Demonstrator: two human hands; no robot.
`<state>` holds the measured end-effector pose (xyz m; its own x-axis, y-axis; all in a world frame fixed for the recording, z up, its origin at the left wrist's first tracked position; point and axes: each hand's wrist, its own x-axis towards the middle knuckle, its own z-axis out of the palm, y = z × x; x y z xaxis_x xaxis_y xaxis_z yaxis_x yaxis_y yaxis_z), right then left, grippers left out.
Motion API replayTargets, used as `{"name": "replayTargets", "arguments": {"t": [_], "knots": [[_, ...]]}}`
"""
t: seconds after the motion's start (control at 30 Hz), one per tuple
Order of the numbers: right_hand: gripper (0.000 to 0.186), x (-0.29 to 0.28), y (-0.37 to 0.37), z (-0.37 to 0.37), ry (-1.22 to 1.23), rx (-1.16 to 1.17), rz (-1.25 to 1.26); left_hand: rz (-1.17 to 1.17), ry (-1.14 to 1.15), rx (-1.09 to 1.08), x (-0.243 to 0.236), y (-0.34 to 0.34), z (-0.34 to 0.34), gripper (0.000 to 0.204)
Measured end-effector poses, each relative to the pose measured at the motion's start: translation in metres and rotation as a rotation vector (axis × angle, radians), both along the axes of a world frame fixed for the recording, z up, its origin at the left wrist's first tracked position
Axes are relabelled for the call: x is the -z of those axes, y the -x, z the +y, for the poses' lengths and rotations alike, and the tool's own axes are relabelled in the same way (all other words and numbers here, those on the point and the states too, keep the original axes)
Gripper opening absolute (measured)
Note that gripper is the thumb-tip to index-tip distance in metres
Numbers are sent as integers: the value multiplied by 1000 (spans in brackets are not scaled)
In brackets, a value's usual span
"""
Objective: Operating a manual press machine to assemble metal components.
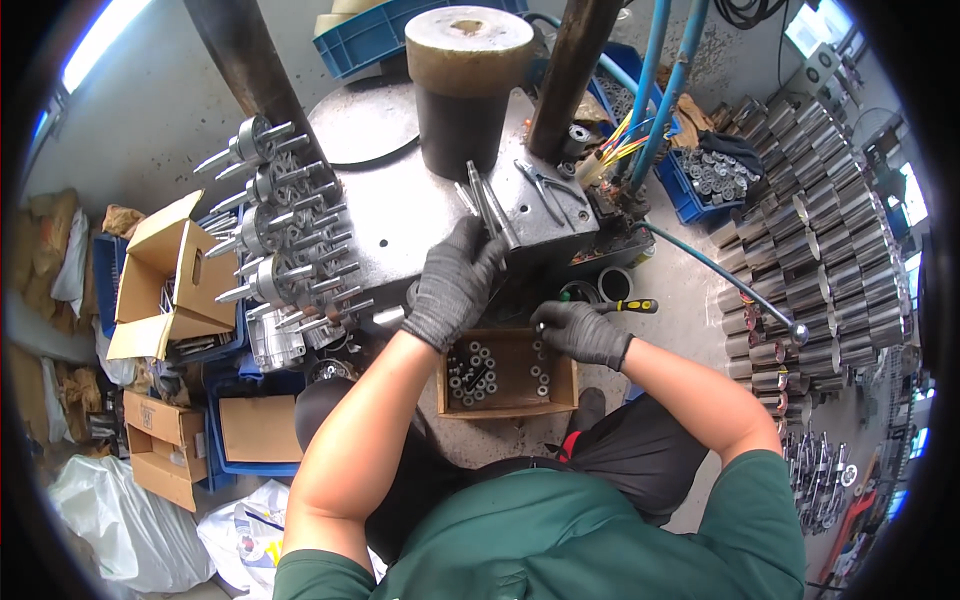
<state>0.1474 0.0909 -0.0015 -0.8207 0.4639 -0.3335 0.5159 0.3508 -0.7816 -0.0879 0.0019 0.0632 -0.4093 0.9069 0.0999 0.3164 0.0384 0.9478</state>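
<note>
My left hand, in a dark grey knit glove, reaches to the front edge of the metal press table. Its fingers curl at the lower end of a slim metal rod, beside a thicker rod lying there. My right hand, gloved the same, hovers at the far right corner of a wooden box. Its thumb and fingers are pinched together; a small bright bit shows at the tips, too small to name. Inside the box lie several small metal rings, mostly on the left, with others along the right side.
Pliers lie on the table right of a thick cylindrical ram. Shafts with gears are stacked on the left, beside an open cardboard box. A lever with a ball end juts out right, before stacked metal tubes.
</note>
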Motion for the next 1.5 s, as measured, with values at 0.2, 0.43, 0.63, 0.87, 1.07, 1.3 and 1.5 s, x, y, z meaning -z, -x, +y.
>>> {"name": "replayTargets", "arguments": {"t": [0.2,0.43,0.63,0.87,1.07,1.3,1.5], "knots": [[44,-56,1,-8,757,720,729,-465,71,335,-16,-54,-32,33],[36,-65,5,-8,865,691,1000,-143,275,358,-2,-66,-38,38],[30,-58,3,-3,378,526,973,-177,405,384,-9,-66,-38,40],[33,-67,14,-13,878,633,880,-169,272,365,2,-63,-38,33],[37,-70,19,-28,694,543,861,-111,172,302,20,-65,-49,27],[41,-51,26,-57,644,452,838,-309,-43,159,14,-66,-60,22],[49,-49,46,-79,689,309,776,-301,28,31,6,-45,-76,21]]}}
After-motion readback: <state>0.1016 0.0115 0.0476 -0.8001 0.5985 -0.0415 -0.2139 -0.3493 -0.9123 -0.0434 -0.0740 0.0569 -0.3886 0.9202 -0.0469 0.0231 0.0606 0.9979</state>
